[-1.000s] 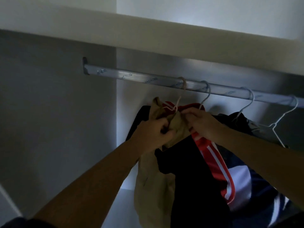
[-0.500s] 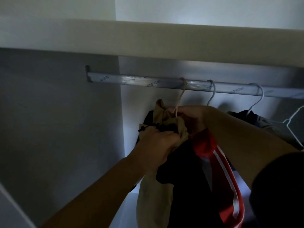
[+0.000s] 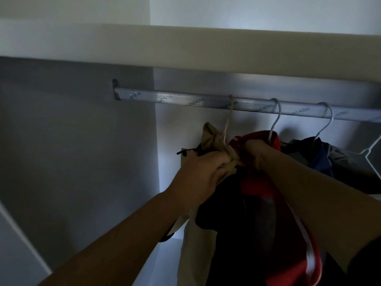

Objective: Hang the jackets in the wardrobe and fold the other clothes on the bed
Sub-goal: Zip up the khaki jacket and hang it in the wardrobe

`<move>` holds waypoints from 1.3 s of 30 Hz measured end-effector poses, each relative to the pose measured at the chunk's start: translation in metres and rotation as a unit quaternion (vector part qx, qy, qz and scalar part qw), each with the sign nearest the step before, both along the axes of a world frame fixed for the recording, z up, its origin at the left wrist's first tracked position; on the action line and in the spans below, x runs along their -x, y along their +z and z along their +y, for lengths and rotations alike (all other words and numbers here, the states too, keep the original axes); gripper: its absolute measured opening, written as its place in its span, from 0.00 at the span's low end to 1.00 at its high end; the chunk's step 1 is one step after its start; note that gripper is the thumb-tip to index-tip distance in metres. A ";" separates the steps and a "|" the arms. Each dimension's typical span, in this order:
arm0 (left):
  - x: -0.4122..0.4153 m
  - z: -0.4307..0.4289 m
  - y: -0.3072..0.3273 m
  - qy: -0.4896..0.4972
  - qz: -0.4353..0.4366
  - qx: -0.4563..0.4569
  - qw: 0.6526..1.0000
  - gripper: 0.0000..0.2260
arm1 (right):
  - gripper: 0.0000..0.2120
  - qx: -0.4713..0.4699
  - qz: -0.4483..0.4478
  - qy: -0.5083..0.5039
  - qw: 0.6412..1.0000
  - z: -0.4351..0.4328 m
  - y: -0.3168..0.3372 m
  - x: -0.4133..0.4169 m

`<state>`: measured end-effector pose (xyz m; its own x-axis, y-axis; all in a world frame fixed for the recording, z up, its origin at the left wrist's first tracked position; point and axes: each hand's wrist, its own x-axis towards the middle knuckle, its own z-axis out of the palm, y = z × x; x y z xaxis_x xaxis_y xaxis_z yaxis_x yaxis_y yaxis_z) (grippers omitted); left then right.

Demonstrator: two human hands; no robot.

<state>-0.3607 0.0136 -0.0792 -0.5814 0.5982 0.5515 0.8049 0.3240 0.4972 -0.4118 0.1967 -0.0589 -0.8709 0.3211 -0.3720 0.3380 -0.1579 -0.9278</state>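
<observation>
Below the rail, tan jacket bunched within fingers of left hand

Rail R end off-frame

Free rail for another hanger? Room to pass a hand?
Free: silver metal rail from its left bracket to the beige hanger hook, plus the gap below, left of the beige jacket. Crowded: right of that hook, white wire hangers, red jacket, left hand, right hand.

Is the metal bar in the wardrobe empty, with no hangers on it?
No, a tan hanger, a white hanger and a second white hanger all hook over the rail.
</observation>
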 end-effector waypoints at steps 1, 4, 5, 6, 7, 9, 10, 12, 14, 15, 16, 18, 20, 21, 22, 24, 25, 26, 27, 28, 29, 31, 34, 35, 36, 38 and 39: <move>-0.001 -0.001 -0.001 -0.011 -0.004 -0.012 1.000 0.05 | 0.11 -0.017 0.019 0.025 0.999 0.004 0.001 -0.003; 0.000 0.005 -0.001 -0.027 -0.095 -0.036 0.995 0.04 | 0.08 -0.153 0.076 0.170 0.970 0.006 0.006 -0.008; 0.002 0.008 0.000 -0.021 -0.136 -0.046 0.989 0.05 | 0.09 -0.215 0.082 0.212 0.950 0.004 0.009 -0.010; 0.002 0.012 0.002 -0.016 -0.156 -0.057 0.986 0.05 | 0.10 -0.288 0.086 0.254 0.919 0.002 0.012 -0.012; 0.002 0.016 0.003 -0.013 -0.143 -0.062 0.988 0.04 | 0.12 -0.359 0.087 0.297 0.880 0.001 0.014 -0.013; 0.001 0.020 0.003 -0.012 -0.082 -0.056 0.995 0.05 | 0.17 -0.441 0.088 0.371 0.812 0.000 0.018 -0.014; -0.001 0.020 0.003 -0.013 -0.051 -0.047 0.997 0.06 | 0.20 -0.467 0.091 0.398 0.784 -0.001 0.019 -0.015; -0.001 0.018 0.002 -0.025 0.008 -0.025 0.999 0.07 | 0.19 -0.515 0.089 0.439 0.730 0.000 0.024 -0.017; -0.001 0.016 0.003 -0.030 0.069 0.011 0.997 0.08 | 0.12 -0.565 0.070 0.442 0.694 0.003 0.028 -0.019; 0.000 0.016 0.003 -0.027 0.095 0.025 0.995 0.09 | 0.13 -0.578 0.071 0.414 0.700 0.007 0.030 -0.022; 0.000 0.016 0.003 -0.024 0.115 0.031 0.993 0.09 | 0.12 -0.575 0.077 0.368 0.727 0.012 0.031 -0.024; -0.003 0.018 0.002 -0.010 0.128 0.031 0.991 0.07 | 0.14 -0.532 0.096 0.261 0.800 0.019 0.034 -0.029; -0.007 0.022 0.002 0.017 0.102 0.005 0.995 0.04 | 0.14 -0.486 0.120 0.178 0.847 0.020 0.037 -0.029; -0.008 0.023 0.002 0.024 0.081 -0.023 0.996 0.05 | 0.11 -0.464 0.128 0.148 0.864 0.018 0.040 -0.028; -0.009 0.024 0.003 0.026 0.062 -0.048 0.997 0.06 | 0.08 -0.430 0.125 0.124 0.885 0.014 0.042 -0.026; -0.010 0.025 0.001 0.031 0.046 -0.073 0.996 0.08 | 0.08 -0.288 0.084 0.090 0.950 0.006 0.046 -0.023; -0.010 0.025 0.000 0.037 0.042 -0.076 0.996 0.10 | 0.09 -0.199 0.054 0.082 0.975 0.003 0.046 -0.021; -0.010 0.026 -0.002 0.046 0.035 -0.081 0.995 0.11 | 0.11 -0.131 0.024 0.073 0.988 0.001 0.045 -0.021; -0.010 0.026 -0.003 0.059 0.030 -0.087 0.994 0.13 | 0.12 -0.097 -0.001 0.066 0.993 -0.001 0.043 -0.021; -0.008 0.026 -0.003 0.074 0.029 -0.090 0.993 0.14 | 0.12 -0.084 -0.017 0.059 0.995 -0.002 0.043 -0.020; -0.007 0.027 -0.002 0.095 0.030 -0.086 0.991 0.14 | 0.13 -0.085 -0.021 0.053 0.995 -0.003 0.044 -0.017; -0.002 0.029 0.003 0.130 0.027 -0.082 0.988 0.12 | 0.13 -0.138 -0.004 0.043 0.989 -0.008 0.052 -0.012; 0.000 0.032 0.009 0.098 0.012 -0.133 0.986 0.11 | 0.07 -0.454 0.014 0.038 0.890 -0.013 0.057 -0.004; -0.002 0.034 0.009 0.081 0.002 -0.147 0.986 0.12 | 0.08 -0.526 0.027 0.053 0.849 -0.014 0.057 -0.002; -0.005 0.035 0.008 0.063 -0.004 -0.150 0.987 0.13 | 0.11 -0.546 0.023 0.075 0.834 -0.013 0.054 0.000; -0.013 0.038 0.006 0.017 0.000 -0.128 0.992 0.10 | 0.12 -0.522 -0.009 0.093 0.848 -0.012 0.049 0.000; -0.015 0.038 0.005 -0.004 0.000 -0.117 0.993 0.09 | 0.12 -0.516 -0.014 0.080 0.853 -0.012 0.047 0.000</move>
<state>-0.3452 0.0513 -0.0742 -0.5776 0.4573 0.6763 0.8068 0.1935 0.5582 -0.4118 0.1849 -0.0115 -0.9294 0.3688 0.0146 0.3040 0.7872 -0.5365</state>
